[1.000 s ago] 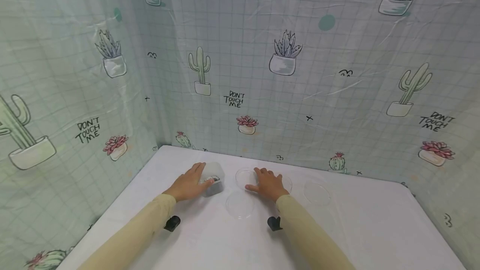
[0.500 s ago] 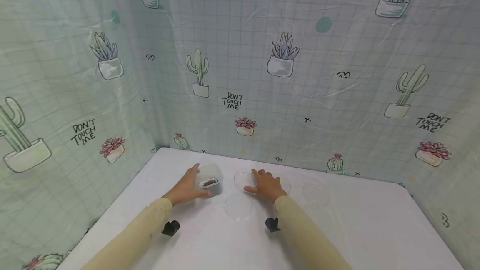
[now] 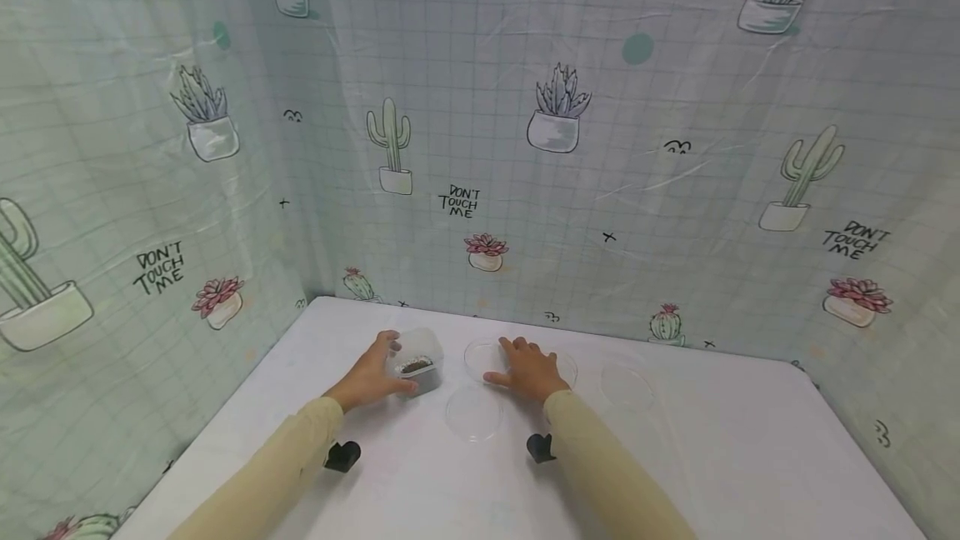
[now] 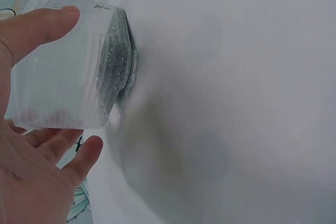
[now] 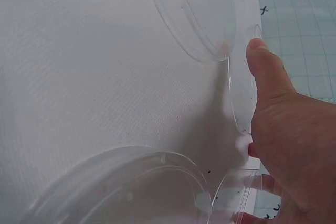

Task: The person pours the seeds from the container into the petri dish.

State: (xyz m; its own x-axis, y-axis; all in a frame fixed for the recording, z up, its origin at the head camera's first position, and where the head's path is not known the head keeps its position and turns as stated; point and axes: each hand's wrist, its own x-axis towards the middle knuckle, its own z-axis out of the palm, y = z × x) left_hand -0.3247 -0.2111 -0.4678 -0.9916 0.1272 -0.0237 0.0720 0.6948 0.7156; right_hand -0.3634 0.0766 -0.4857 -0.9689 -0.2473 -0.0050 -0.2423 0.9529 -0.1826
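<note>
My left hand (image 3: 369, 373) is curved round a clear squarish plastic container (image 3: 417, 348) on the white table. In the left wrist view its thumb lies along one wall of the container, and fingers show on the other side. Dark, speckled grains (image 4: 114, 56) lie in the bottom of the container. My right hand (image 3: 531, 369) rests among clear round shallow dishes, thumb and fingers spread and loosely bent. One dish (image 3: 474, 413) lies in front of its thumb, another (image 3: 480, 357) at its fingertips. A third dish (image 3: 572, 367) is partly hidden behind the hand.
Right of the right hand lies one more clear round dish (image 3: 627, 387), hard to see on the white table (image 3: 750, 440). A cactus-print curtain (image 3: 480, 148) rises behind the table and along its left side. Black wrist cameras hang under both sleeves.
My left hand has drawn back a little to the left, uncovering the container and its dark grains. The right hand stays over the dishes. The head view has shifted slightly.
</note>
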